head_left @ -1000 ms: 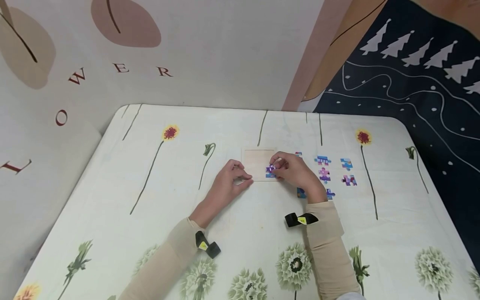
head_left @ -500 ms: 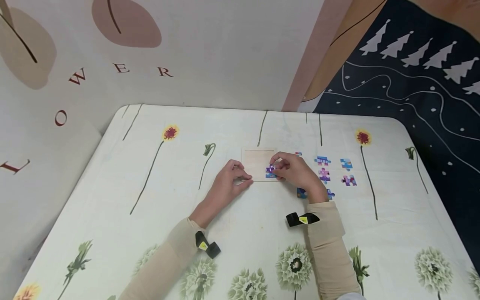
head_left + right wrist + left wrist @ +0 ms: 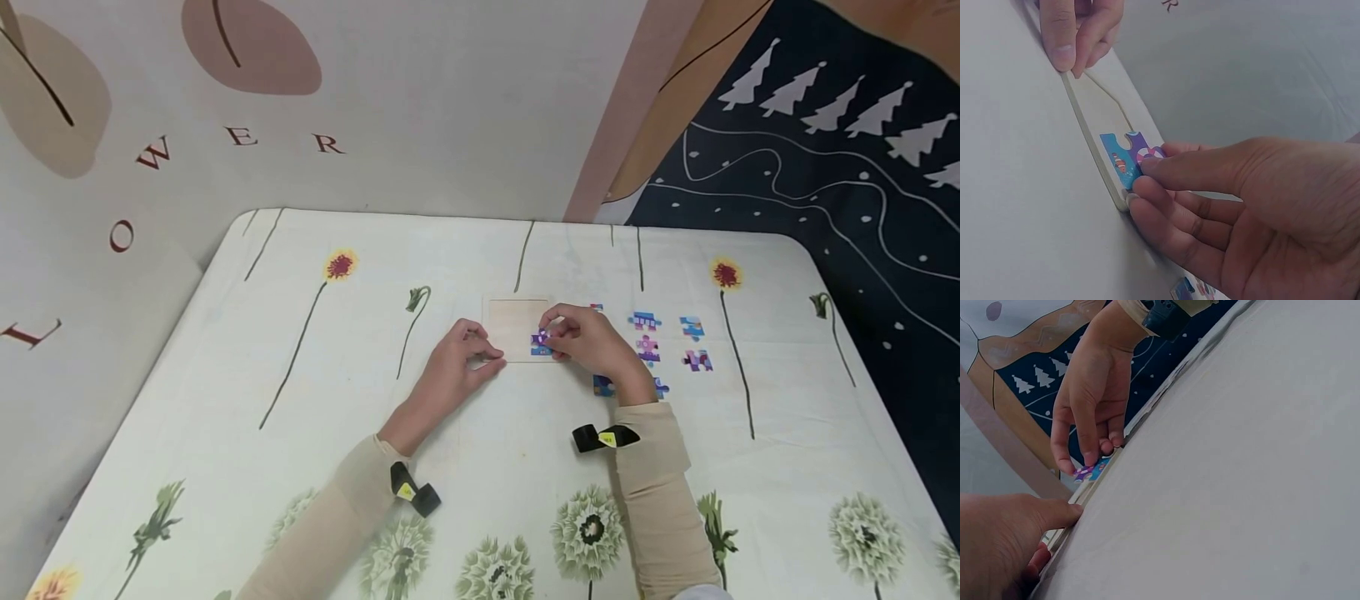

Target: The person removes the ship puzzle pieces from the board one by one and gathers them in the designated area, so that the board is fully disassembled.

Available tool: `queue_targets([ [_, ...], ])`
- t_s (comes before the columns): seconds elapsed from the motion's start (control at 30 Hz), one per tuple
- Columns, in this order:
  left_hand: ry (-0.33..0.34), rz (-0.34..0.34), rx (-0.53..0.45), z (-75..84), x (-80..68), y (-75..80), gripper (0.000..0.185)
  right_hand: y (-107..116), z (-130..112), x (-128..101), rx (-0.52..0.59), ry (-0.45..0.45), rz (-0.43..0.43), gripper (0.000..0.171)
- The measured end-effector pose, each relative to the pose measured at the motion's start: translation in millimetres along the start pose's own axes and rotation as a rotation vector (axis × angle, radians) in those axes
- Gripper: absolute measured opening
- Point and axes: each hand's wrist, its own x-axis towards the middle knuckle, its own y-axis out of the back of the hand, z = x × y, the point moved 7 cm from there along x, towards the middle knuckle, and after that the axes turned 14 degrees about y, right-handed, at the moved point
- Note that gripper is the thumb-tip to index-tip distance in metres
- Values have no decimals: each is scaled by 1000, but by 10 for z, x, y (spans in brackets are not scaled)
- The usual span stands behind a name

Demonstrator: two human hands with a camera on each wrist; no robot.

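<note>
A shallow wooden puzzle tray (image 3: 513, 321) lies on the table in front of both hands. My left hand (image 3: 453, 362) pinches its near left corner; in the left wrist view the thumb (image 3: 1063, 514) lies along the edge. My right hand (image 3: 592, 342) holds a purple puzzle piece (image 3: 1138, 142) with a pink-and-white ring on it, between thumb and fingers, at the tray's right side. Right beside that piece, a blue puzzle piece (image 3: 1117, 164) with an orange striped fish sits in the tray's near right corner. Fingers hide part of the purple piece.
Several loose puzzle pieces lie right of the tray, among them a blue-purple piece (image 3: 645, 321), a pink one (image 3: 648, 348) and a blue one (image 3: 692, 327). The right forearm partly covers others. A flower-printed cloth (image 3: 487, 450) covers the table, with walls behind it.
</note>
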Motion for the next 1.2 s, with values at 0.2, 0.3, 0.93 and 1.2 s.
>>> queue_targets([
  [0.2, -2, -3, 9, 4, -3, -22, 9, 5, 7, -11, 25, 16, 3, 17],
  [0.3, 8, -4, 11, 8, -4, -12, 9, 13, -6, -10, 55, 39, 0, 18],
  [0.93, 7, -11, 7, -18, 29, -4, 8, 915, 292, -882, 53, -36, 99, 27],
  [1.2, 21, -12, -8, -38, 27, -12, 8, 1314, 527, -1402, 21, -104, 107, 30],
])
